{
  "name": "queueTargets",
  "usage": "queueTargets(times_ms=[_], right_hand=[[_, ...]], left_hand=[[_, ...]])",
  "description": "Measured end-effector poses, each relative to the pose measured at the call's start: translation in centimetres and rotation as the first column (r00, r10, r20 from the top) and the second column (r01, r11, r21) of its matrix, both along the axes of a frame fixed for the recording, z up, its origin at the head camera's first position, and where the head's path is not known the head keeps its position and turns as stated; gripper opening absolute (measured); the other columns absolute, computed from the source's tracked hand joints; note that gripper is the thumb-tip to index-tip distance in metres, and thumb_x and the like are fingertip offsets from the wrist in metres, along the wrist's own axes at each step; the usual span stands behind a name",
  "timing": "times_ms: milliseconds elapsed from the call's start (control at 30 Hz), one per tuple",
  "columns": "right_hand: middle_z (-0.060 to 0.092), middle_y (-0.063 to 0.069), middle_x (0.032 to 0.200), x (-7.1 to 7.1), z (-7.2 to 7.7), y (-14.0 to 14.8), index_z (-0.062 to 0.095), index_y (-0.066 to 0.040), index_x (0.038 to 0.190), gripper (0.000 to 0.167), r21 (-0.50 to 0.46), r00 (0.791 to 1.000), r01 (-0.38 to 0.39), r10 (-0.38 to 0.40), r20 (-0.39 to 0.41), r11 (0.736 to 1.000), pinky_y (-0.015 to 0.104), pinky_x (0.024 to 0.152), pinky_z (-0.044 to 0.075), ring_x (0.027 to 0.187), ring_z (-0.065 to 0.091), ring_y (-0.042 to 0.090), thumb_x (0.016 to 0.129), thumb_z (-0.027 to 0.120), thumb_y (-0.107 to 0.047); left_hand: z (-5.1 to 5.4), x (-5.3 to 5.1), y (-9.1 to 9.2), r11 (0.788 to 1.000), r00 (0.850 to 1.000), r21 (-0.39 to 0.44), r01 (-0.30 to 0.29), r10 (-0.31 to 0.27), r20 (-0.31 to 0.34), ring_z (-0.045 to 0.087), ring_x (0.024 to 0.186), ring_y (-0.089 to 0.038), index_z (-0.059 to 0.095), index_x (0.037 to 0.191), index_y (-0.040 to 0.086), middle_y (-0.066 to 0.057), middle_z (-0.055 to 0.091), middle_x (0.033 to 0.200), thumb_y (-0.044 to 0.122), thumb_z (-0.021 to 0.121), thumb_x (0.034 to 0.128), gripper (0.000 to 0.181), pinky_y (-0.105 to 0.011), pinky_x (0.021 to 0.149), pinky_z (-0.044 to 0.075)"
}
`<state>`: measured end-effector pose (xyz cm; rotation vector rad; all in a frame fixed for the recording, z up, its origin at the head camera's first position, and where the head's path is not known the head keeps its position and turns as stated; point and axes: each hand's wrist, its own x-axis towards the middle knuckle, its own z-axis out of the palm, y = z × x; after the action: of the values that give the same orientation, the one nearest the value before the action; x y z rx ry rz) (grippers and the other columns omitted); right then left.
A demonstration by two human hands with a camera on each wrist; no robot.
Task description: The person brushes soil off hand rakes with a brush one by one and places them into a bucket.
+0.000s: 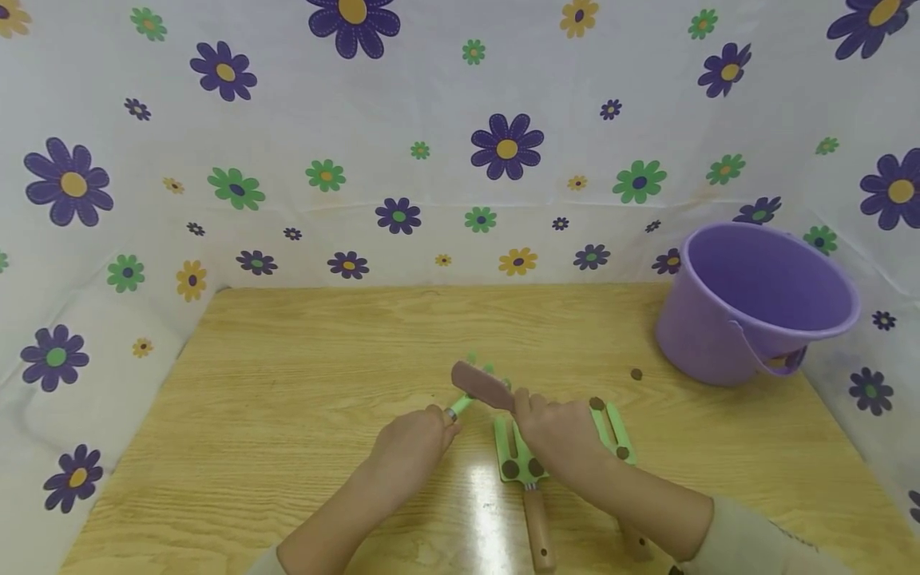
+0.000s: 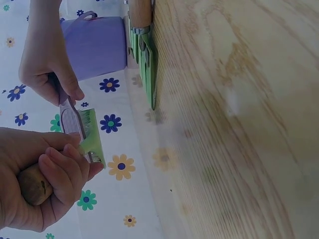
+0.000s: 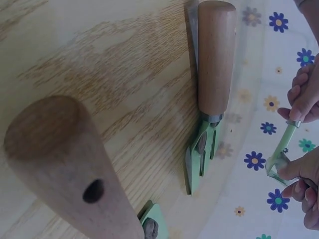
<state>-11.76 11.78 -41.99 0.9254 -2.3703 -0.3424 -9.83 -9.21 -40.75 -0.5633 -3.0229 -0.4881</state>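
My left hand [image 1: 411, 449] grips the wooden handle [image 2: 35, 185] of a small hand rake with a light green head [image 2: 93, 142]. In my right hand [image 1: 564, 435] is a brush [image 1: 480, 384] with a flat, dull pink back. Its bristles [image 2: 86, 118] lie against the green rake head in the left wrist view. In the head view the brush covers part of that head, and a few green tine tips [image 1: 489, 369] show beyond it. Both hands are raised over the table, close together.
Below the right arm lie a green hand fork [image 1: 537, 519] with brown clumps on it and a second green fork [image 1: 616, 431], partly covered. A purple bucket [image 1: 707, 335] stands at the back right, with a brown crumb [image 1: 636, 374] nearby. A flowered cloth [image 1: 431, 168] surrounds the wooden table.
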Motion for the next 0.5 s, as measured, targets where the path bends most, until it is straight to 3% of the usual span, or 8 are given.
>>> queueTargets(times_ms=[133, 233, 367, 500], right_hand=[[0.045, -0.003, 0.05, -0.08, -0.05, -0.11, 0.063, 0.001, 0.088, 0.026, -0.021, 1.0, -0.012, 0.011, -0.018, 1.0, 0.014, 0.032, 0.021, 0.038, 0.02, 0.003, 0.079, 0.077, -0.019], [0.045, -0.003, 0.049, -0.32, 0.0, -0.34, 0.063, 0.001, 0.085, 0.018, -0.034, 0.999, -0.017, 0.016, -0.039, 0.999, 0.014, 0.032, 0.018, 0.039, 0.017, 0.003, 0.08, 0.075, -0.011], [0.028, -0.006, 0.047, -0.76, 0.2, -0.68, 0.055, -0.004, 0.072, 0.012, -0.029, 0.998, -0.015, 0.014, -0.057, 0.999, 0.014, 0.034, 0.014, 0.042, 0.011, 0.004, 0.079, 0.064, -0.001], [0.018, -0.005, 0.051, -0.98, 0.38, -0.77, 0.047, -0.008, 0.066, 0.019, -0.004, 0.997, -0.013, 0.012, -0.073, 1.0, 0.014, 0.036, 0.012, 0.044, 0.009, 0.005, 0.082, 0.053, 0.0]], left_hand=[[0.13, -0.02, 0.15, 1.0, 0.999, -0.024, 0.013, -0.012, 0.042, 0.03, 0.042, -0.006, 0.052, 0.069, 0.001, 0.002, 0.035, 0.053, 0.018, 0.06, 0.0934, 0.031, -0.015, 0.032, 0.03], [0.19, -0.05, 0.3, 1.0, 0.993, -0.013, 0.012, -0.011, 0.113, 0.03, 0.042, -0.006, 0.055, 0.071, 0.0, 0.001, 0.036, 0.054, 0.018, 0.059, 0.0941, 0.029, -0.014, 0.033, 0.028], [0.17, 0.0, 0.38, 1.0, 0.986, 0.002, 0.004, -0.005, 0.166, 0.028, 0.043, -0.006, 0.054, 0.071, -0.001, 0.001, 0.035, 0.055, 0.017, 0.058, 0.0948, 0.03, -0.013, 0.034, 0.025], [0.13, 0.02, 0.27, 1.0, 0.99, 0.001, 0.013, -0.013, 0.141, 0.028, 0.044, -0.006, 0.052, 0.068, 0.0, 0.0, 0.035, 0.055, 0.017, 0.059, 0.0942, 0.031, -0.014, 0.035, 0.026]])
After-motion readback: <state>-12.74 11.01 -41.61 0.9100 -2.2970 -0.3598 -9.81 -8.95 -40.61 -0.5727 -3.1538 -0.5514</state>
